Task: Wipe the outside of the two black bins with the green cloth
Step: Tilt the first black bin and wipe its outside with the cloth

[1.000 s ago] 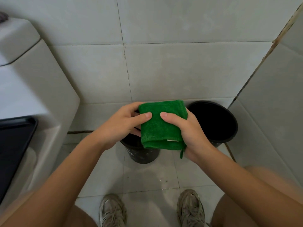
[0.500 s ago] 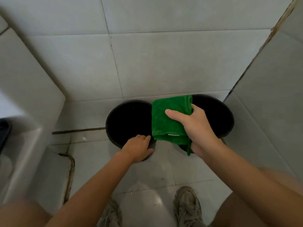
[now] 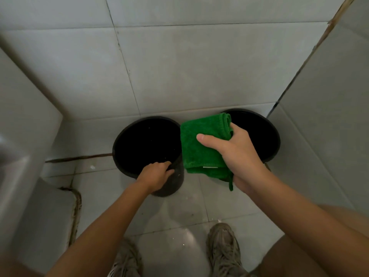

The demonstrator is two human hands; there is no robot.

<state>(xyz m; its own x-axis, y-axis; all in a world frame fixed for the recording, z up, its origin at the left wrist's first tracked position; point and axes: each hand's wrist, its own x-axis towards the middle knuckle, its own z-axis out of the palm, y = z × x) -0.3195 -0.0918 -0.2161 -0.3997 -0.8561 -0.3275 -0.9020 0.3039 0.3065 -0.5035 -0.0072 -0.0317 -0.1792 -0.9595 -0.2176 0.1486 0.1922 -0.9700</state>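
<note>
Head view: we saw two black bins on the tiled floor (image 3: 179, 208), side by side against the back wall (image 3: 179, 66). The left bin (image 3: 143, 144) stood upright, mouth open toward the camera. The right bin (image 3: 259, 132) sat in the corner, just beside the left one; the cloth and hand covered much of it.

Our left hand (image 3: 155, 176) gripped the left bin at its near rim, fingers (image 3: 165, 163) curled over the edge into the mouth, thumb on the outer wall.

Our right hand (image 3: 235, 156) held the green cloth (image 3: 199, 144), folded into a thick pad. Thumb lay across its top face, the other fingers wrapped under and were hidden. The cloth was up in the air between the two bins, overlapping both rims from this angle. We couldn't tell if it touched either bin. A small white tag showed at its lower edge, and one corner hung down below the hand.

A white fixture (image 3: 24, 136) sat at the left edge, blurred. Two grey sneakers showed at the bottom: left shoe (image 3: 125, 260), right shoe (image 3: 223, 250).
</note>
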